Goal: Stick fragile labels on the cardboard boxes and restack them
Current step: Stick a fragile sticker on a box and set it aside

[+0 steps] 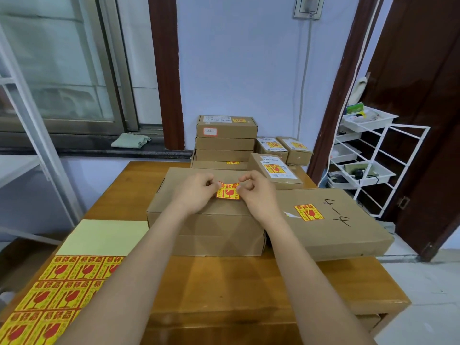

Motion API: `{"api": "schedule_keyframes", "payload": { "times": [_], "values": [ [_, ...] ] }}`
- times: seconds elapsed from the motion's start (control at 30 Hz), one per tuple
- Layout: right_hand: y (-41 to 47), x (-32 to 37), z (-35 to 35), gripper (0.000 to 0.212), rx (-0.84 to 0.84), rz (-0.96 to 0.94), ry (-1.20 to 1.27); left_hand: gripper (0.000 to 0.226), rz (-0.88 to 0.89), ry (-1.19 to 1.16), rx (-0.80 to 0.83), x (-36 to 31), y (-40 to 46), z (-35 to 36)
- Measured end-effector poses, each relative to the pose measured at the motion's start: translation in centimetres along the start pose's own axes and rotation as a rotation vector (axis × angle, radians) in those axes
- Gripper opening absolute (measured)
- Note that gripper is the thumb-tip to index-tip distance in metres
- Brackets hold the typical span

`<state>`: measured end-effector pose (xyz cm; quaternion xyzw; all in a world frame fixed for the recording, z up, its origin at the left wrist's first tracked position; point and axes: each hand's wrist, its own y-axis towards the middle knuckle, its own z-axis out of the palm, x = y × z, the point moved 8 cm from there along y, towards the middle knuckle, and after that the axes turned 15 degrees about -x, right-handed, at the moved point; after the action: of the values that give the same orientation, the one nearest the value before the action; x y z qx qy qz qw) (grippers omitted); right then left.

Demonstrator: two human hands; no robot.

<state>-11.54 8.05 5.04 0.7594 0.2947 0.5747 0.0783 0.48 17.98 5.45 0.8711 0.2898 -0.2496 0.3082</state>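
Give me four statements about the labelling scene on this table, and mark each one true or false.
1. Both hands, left hand and right hand, pinch one fragile label. True.
2. The label is held over the top box of the near stack. True.
3. The flat box marked 4-4 has no label. False: it bears one.
4. The sticker sheet lies at the table's right. False: near left.

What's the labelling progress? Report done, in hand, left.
Done: the flat box on the right and several back boxes carry labels. In hand: left hand and right hand pinch a fragile label over the front box. Left: pressing it down, restacking; the label sheet holds more.
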Motion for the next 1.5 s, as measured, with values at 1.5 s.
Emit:
{"api": "schedule_keyframes", "payload": {
  "times": [1.5],
  "values": [
    [-1.0,1.2,0.9,0.022,0.001,-0.120,-0.328,0.021,0.176,0.361,-0.101,-1.2,0.1,0.7]
  ]
}}
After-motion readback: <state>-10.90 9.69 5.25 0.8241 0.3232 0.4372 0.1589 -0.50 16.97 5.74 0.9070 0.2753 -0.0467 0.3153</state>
